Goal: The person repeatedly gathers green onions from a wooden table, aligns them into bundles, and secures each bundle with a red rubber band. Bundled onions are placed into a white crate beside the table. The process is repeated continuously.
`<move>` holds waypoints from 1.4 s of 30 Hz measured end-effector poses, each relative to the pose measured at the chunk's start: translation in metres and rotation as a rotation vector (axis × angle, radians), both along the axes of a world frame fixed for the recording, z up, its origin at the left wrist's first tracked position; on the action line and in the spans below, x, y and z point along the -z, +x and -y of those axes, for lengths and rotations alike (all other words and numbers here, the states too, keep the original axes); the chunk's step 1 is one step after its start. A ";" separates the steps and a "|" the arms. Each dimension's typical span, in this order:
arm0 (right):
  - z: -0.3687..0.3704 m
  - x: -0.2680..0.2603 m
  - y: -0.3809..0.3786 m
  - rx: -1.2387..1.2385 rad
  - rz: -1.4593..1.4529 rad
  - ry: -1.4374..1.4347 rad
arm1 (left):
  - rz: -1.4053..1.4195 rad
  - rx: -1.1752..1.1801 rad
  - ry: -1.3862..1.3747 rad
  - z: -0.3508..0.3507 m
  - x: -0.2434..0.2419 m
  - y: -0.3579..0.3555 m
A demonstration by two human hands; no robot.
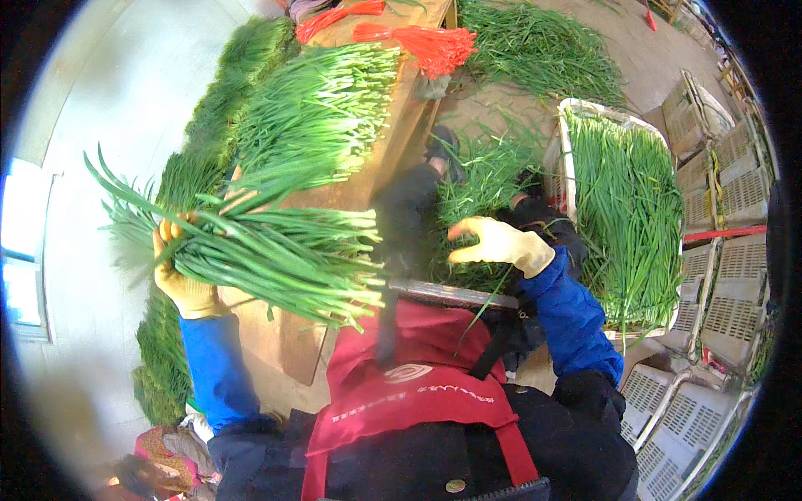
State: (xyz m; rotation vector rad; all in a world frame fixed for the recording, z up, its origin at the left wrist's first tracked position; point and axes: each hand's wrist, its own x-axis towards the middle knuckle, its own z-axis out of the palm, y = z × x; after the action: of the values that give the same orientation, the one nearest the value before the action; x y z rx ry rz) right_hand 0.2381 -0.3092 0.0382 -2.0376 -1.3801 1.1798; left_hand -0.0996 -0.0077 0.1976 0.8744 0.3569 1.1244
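Note:
My left hand (pixel 185 275), in a yellow glove with orange fingertips, grips a loose bunch of garlic chives (pixel 282 257) by the green leaf part. The pale cut ends of that bunch point right, over the front of a wooden table (pixel 276 351). My right hand (pixel 495 244), gloved alike, hangs above my lap with thumb and fingers apart and nothing in it. Below and beyond it lie loose green leaves (pixel 482 169). Farther up the table, a thick row of chives (pixel 319 113) rests with its pale ends to the right.
Red plastic ties (pixel 432 47) lie at the table's far end. A white crate (pixel 567 163) full of chives stands to my right, with stacked plastic crates (pixel 733 269) beyond. A leaf heap (pixel 539 50) covers the floor ahead. More chives (pixel 166 351) line the left side. A person (pixel 169 460) is at lower left.

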 end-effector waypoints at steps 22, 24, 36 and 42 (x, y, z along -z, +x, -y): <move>-0.019 0.019 -0.006 0.479 -0.540 0.352 | -0.060 0.142 -0.399 -0.059 0.034 0.007; -0.014 0.025 0.001 0.535 -0.517 0.222 | -0.023 0.137 -0.434 -0.060 0.037 0.005; -0.103 -0.023 -0.062 0.457 -0.496 0.647 | -0.043 -0.012 -0.457 -0.035 0.030 0.030; -0.078 -0.016 -0.041 0.527 -0.553 0.515 | -0.031 -0.130 -0.515 -0.028 0.032 0.036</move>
State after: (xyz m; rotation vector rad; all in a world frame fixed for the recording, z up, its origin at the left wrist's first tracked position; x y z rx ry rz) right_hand 0.1971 -0.2315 0.0545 -1.4269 -0.7130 0.9235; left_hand -0.0637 0.0204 0.1658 0.4175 0.7005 1.0691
